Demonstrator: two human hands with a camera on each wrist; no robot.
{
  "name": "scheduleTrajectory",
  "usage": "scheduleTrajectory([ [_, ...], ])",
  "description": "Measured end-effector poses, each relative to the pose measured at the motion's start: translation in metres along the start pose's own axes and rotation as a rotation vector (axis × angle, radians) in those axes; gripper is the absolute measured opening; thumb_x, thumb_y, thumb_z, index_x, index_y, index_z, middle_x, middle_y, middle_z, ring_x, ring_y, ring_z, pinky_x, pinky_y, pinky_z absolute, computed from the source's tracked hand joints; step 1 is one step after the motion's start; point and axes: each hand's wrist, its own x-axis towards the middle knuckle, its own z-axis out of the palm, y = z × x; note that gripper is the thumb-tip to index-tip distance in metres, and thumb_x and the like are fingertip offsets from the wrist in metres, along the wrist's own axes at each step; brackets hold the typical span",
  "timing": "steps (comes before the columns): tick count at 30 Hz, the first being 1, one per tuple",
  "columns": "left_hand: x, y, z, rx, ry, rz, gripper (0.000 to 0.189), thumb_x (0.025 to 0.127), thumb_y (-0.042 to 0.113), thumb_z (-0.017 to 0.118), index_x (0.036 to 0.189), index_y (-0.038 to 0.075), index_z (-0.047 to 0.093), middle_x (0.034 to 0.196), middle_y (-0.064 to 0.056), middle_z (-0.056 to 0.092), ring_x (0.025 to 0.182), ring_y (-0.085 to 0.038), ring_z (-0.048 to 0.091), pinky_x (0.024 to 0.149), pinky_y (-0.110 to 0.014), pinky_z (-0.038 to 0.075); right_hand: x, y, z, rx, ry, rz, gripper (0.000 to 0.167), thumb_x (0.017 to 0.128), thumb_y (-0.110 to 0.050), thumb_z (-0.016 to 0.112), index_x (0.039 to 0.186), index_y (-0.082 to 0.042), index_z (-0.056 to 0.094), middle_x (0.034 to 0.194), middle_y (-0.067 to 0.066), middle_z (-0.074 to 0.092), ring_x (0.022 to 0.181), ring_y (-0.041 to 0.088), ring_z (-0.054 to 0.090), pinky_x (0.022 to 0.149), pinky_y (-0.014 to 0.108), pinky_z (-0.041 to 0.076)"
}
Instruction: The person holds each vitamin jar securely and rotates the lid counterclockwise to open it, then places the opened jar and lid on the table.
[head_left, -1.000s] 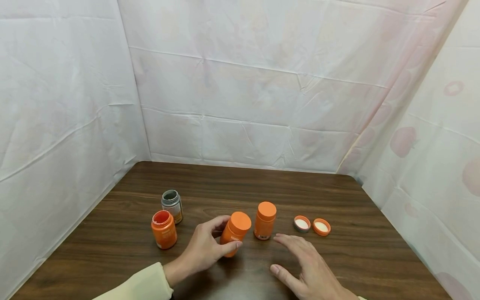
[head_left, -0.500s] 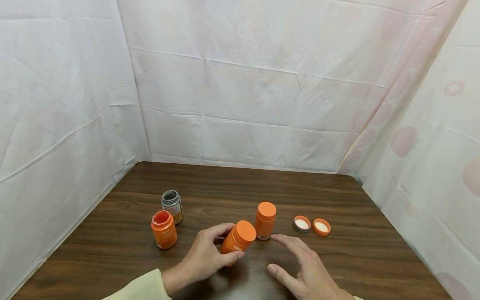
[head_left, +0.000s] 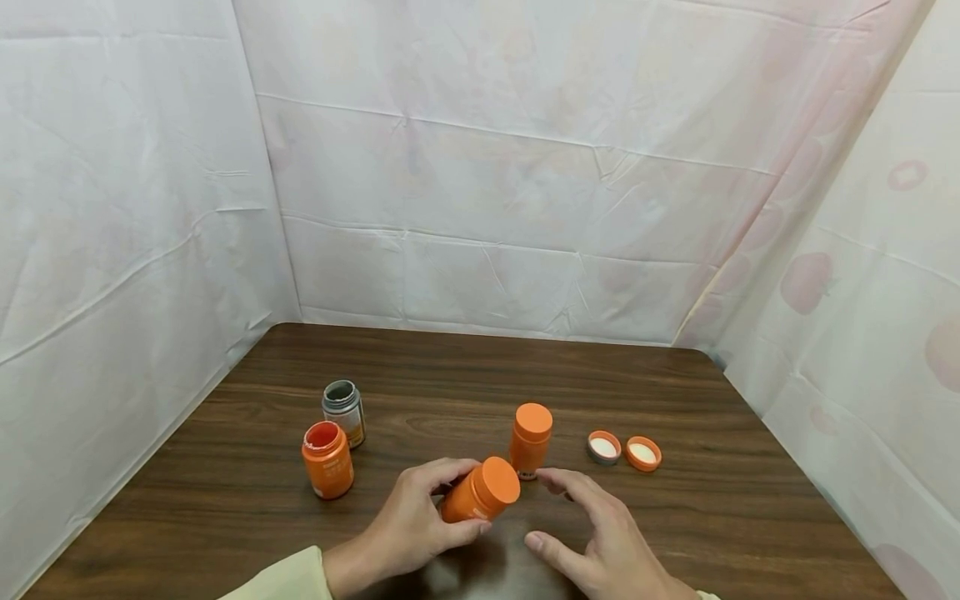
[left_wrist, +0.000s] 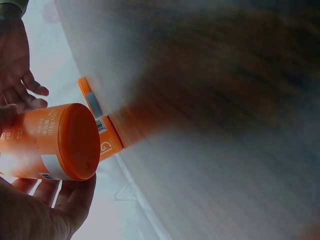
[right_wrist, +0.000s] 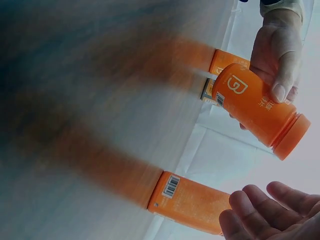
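My left hand [head_left: 415, 518] grips a capped orange bottle [head_left: 474, 496], thumb on its near side. The bottle is off the table and leans to the right, its orange cap [head_left: 501, 481] towards my right hand. Its underside shows in the left wrist view. My right hand [head_left: 606, 537] holds nothing; its fingers and thumb are spread apart, a short way from that cap. Just beyond its fingertips a second capped orange bottle [head_left: 531, 439] stands upright on the table. In the right wrist view the fingers [right_wrist: 257, 210] partly cover this standing bottle [right_wrist: 187, 202].
At the left stand an uncapped orange bottle [head_left: 328, 467] and, behind it, an uncapped grey bottle [head_left: 347, 415]. Two caps, one grey-sided [head_left: 603, 448] and one orange [head_left: 644, 454], lie inner side up at the right. White sheeting [head_left: 480, 192] encloses the wooden table [head_left: 420, 358].
My left hand has tipped its bottle further right and brought it nearer to me and my right hand. My right hand has shifted slightly left. The standing bottles and loose caps have not moved.
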Motion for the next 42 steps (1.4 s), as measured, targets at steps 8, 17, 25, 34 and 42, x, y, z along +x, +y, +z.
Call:
scheduleTrajectory([
  [8,-0.002,0.002,0.001,0.039,-0.020,0.051,0.052,0.078,0.018,0.091,0.124,0.026,0.068,0.109,0.010,0.067,0.093,-0.008,0.065,0.080,-0.031,0.057,0.004,-0.002,0.004,0.042,-0.008,-0.016,0.059,0.086,-0.031,0.085,0.138,-0.017,0.060,0.130,-0.009,0.064,0.109,0.010,0.061,0.087,0.035,0.054],
  [17,-0.002,0.004,0.004,0.074,-0.045,0.062,0.053,0.075,0.014,0.093,0.121,0.025,0.070,0.111,0.012,0.068,0.093,-0.006,0.063,0.081,-0.029,0.055,0.007,-0.003,0.009,0.093,-0.017,-0.009,0.058,0.087,-0.030,0.085,0.138,-0.018,0.060,0.128,-0.009,0.064,0.106,0.010,0.061,0.086,0.035,0.055],
  [25,-0.004,0.004,0.005,0.104,-0.059,0.063,0.052,0.075,0.019,0.093,0.121,0.025,0.071,0.110,0.013,0.068,0.094,-0.005,0.062,0.081,-0.027,0.054,0.010,-0.004,0.014,0.133,-0.019,-0.057,0.060,0.086,-0.028,0.086,0.138,-0.020,0.057,0.122,-0.007,0.065,0.105,0.012,0.063,0.086,0.034,0.054],
  [34,-0.005,0.004,0.006,0.138,-0.085,0.053,0.051,0.075,0.024,0.093,0.122,0.025,0.071,0.110,0.014,0.068,0.094,-0.005,0.060,0.081,-0.026,0.053,0.013,-0.008,0.017,0.136,-0.011,-0.055,0.060,0.085,-0.031,0.086,0.137,-0.020,0.058,0.121,-0.006,0.066,0.105,0.012,0.064,0.087,0.033,0.055],
  [42,-0.006,0.004,0.007,0.152,-0.101,0.042,0.050,0.077,0.026,0.092,0.122,0.025,0.071,0.111,0.013,0.067,0.094,-0.004,0.060,0.081,-0.026,0.052,0.014,-0.009,0.018,0.128,-0.013,-0.056,0.056,0.086,-0.032,0.086,0.134,-0.021,0.060,0.118,-0.008,0.066,0.102,0.010,0.064,0.083,0.033,0.054],
])
